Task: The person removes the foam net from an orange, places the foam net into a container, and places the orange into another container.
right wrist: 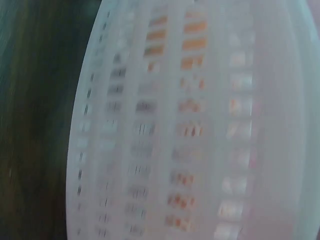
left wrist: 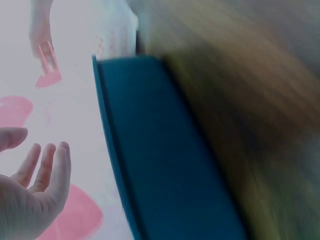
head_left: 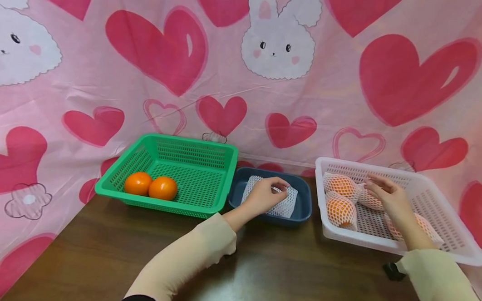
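Note:
My left hand hovers over a small dark blue tray that holds white foam netting. In the left wrist view its fingers are relaxed and hold nothing. On the other side, my right hand is above a white basket, fingers loosely bent, with nothing visible in them. Several oranges in white foam nets lie in that basket; the right forearm partly covers one. The right wrist view shows only the slotted side of the white basket, and that hand is outside it.
A green basket stands at the left with two bare oranges in its near left part. All the containers are on a brown wooden table. Behind them hangs a pink cloth with hearts and rabbits.

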The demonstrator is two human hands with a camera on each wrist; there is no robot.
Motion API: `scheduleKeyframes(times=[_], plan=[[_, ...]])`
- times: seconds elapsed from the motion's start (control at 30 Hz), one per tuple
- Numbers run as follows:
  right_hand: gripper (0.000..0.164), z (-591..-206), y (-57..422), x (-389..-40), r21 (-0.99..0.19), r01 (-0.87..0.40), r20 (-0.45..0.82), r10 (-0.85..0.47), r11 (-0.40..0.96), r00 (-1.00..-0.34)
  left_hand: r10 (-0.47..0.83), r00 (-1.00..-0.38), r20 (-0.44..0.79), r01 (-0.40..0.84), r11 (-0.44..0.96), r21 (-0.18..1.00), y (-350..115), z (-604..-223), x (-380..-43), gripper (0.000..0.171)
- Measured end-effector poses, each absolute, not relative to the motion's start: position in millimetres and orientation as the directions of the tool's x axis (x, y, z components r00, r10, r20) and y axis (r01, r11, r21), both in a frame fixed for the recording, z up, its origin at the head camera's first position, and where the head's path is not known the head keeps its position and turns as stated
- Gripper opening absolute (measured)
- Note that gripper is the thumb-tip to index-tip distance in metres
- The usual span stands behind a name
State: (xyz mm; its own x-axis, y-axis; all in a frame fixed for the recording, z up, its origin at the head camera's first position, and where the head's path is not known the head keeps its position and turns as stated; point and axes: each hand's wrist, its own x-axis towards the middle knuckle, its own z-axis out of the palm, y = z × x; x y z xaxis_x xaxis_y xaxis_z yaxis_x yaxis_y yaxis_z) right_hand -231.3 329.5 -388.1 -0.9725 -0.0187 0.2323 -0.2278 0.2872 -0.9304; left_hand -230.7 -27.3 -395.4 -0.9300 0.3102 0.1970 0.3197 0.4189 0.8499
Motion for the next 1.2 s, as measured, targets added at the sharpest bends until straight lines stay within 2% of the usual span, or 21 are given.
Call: scheduleKeyframes(times=[0.13,0.27,0.4,0.57,0.67,0.87,1.03,1.2], plan=[[0.029,-390.4,347.8,-227.7,-0.901,-0.205,0.233,0.028,0.382,-0.972,0.308,-0.937,0.163,0.272,0.357,0.894,-7.1,-399.6,-232.7,0.024],[0.032,-393.9,363.7,-222.1,-0.857,-0.183,0.234,0.049,0.482,-0.971,0.317,-0.946,0.069,0.164,0.283,0.945,11.4,-403.4,-231.5,0.027],[0.052,-397.0,376.5,-217.3,-0.748,-0.146,0.241,0.06,0.648,-0.969,0.326,-0.945,0.0,0.071,0.206,0.976,25.8,-406.0,-229.8,0.028],[0.053,-395.9,390.1,-212.9,-0.607,-0.149,0.262,0.019,0.781,-0.965,0.328,-0.944,-0.026,0.015,0.123,0.992,38.6,-408.6,-230.5,0.026],[0.059,-392.2,398.1,-209.1,-0.532,-0.111,0.206,0.001,0.84,-0.978,0.345,-0.937,-0.049,-0.023,0.078,0.997,45.6,-410.4,-229.9,0.027],[0.074,-388.0,414.7,-204.8,-0.414,-0.007,0.063,0.021,0.91,-0.998,0.358,-0.928,-0.102,-0.114,-0.012,0.993,62.4,-412.4,-226.6,0.043],[0.085,-389.5,422.5,-205.5,-0.354,0.004,0.001,0.005,0.935,-1.0,0.311,-0.935,-0.173,-0.207,-0.081,0.975,75.9,-417.9,-225.7,0.054],[0.093,-394.3,428.1,-208.8,-0.336,-0.007,-0.048,-0.024,0.942,-0.999,0.282,-0.935,-0.217,-0.265,-0.143,0.954,83.9,-418.5,-222.8,0.057]])
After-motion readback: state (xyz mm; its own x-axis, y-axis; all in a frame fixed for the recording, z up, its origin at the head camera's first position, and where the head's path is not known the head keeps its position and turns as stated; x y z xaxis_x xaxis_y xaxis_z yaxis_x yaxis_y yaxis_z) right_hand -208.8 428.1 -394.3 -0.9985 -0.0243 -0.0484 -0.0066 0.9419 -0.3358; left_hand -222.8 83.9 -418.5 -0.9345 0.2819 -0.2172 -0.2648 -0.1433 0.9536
